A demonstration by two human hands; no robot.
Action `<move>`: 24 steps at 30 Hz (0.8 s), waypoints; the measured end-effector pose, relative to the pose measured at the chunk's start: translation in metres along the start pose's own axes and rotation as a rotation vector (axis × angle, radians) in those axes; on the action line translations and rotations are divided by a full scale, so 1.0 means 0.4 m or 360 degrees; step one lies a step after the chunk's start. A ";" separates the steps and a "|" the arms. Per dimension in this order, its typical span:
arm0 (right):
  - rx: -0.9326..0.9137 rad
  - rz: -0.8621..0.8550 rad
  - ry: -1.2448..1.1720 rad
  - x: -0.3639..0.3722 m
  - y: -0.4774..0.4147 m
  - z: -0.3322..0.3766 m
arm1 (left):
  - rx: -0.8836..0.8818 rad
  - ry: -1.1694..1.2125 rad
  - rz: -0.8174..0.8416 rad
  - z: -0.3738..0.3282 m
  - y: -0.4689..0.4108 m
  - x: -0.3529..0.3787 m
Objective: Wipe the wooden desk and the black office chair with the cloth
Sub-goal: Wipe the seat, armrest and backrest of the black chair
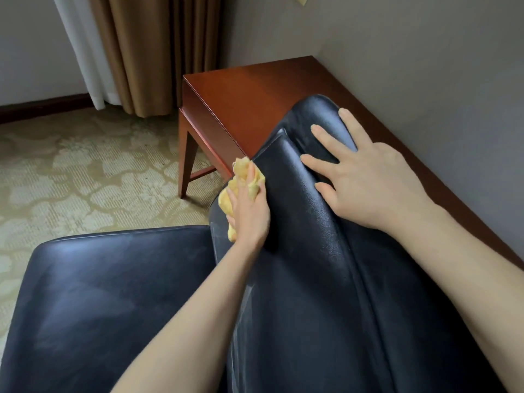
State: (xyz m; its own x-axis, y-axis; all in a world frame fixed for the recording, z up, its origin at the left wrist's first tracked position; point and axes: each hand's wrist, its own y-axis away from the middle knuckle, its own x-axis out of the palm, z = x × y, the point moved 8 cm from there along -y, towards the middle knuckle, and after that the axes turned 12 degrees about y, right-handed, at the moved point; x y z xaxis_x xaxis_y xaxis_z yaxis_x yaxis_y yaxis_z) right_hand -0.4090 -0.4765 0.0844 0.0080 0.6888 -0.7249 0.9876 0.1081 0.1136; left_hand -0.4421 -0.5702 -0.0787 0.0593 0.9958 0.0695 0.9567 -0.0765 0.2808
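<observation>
The black office chair (pixel 297 251) fills the lower half of the view, its seat at the left and its padded backrest running up the middle. My left hand (pixel 249 211) holds a crumpled yellow cloth (pixel 241 177) and presses it against the left face of the backrest, just below its top corner. My right hand (pixel 365 180) lies flat on top of the backrest with its fingers spread. The reddish-brown wooden desk (pixel 249 95) stands behind the chair, along the wall.
A grey wall (pixel 425 66) runs along the right of the desk. Brown and white curtains (pixel 136 52) hang at the back left. Patterned beige carpet (pixel 71 165) covers the floor to the left of the chair and desk legs.
</observation>
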 end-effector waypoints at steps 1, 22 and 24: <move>-0.0006 0.0001 0.0030 0.001 0.000 -0.001 | 0.0027 0.0016 0.0019 -0.027 -0.016 0.012; 0.0021 -0.0010 -0.0131 -0.006 0.006 -0.007 | 0.0312 0.0045 0.0269 0.180 0.209 0.001; 0.0022 -0.0008 -0.0130 -0.007 0.005 -0.009 | 0.0158 0.0099 0.0217 0.209 0.188 -0.009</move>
State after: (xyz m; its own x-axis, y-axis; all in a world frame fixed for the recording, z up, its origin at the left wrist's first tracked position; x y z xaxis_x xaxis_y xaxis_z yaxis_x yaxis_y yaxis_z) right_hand -0.4076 -0.4757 0.0888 0.0155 0.6275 -0.7784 0.9897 0.1009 0.1011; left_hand -0.3466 -0.5752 -0.1380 0.1755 0.9713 0.1606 0.9646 -0.2022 0.1693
